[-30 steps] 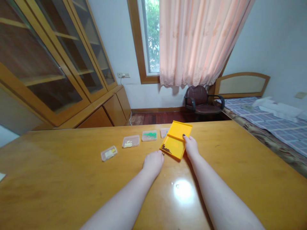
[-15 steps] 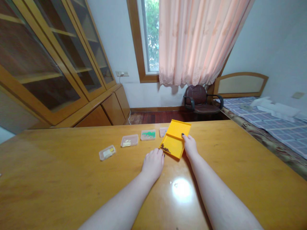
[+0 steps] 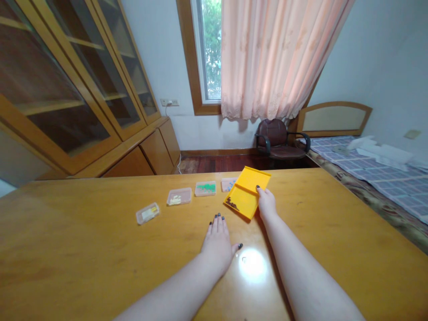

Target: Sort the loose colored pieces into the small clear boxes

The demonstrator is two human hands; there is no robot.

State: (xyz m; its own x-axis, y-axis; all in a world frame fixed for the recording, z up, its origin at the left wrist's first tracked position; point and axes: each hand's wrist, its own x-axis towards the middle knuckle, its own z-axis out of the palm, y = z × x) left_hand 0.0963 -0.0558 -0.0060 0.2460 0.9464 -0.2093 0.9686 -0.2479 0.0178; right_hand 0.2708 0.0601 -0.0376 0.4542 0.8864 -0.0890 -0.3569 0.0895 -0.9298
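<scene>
My right hand (image 3: 267, 204) grips the right side of an open yellow case (image 3: 249, 196), its thumb over the rim. Small dark brown pieces (image 3: 230, 204) lie in the lower left corner of the case, which is tilted. My left hand (image 3: 217, 243) rests flat on the table, fingers spread, holding nothing, just below and left of the case. Partly behind the case is a clear box with blue pieces (image 3: 228, 185). To its left stand a box of green pieces (image 3: 206, 188), a box of pale pieces (image 3: 179, 196) and a box with white and yellow contents (image 3: 148, 213).
The wooden table (image 3: 83, 249) spans the foreground. Beyond it are a dark red armchair (image 3: 272, 138) and a pink curtain (image 3: 267, 58). A glass-fronted cabinet (image 3: 110, 129) stands left, a bed (image 3: 374, 169) right.
My left hand has let go of the case's lower left corner, moved down and spread its fingers on the table. The case has shifted slightly right in my right hand, uncovering more of the blue pieces.
</scene>
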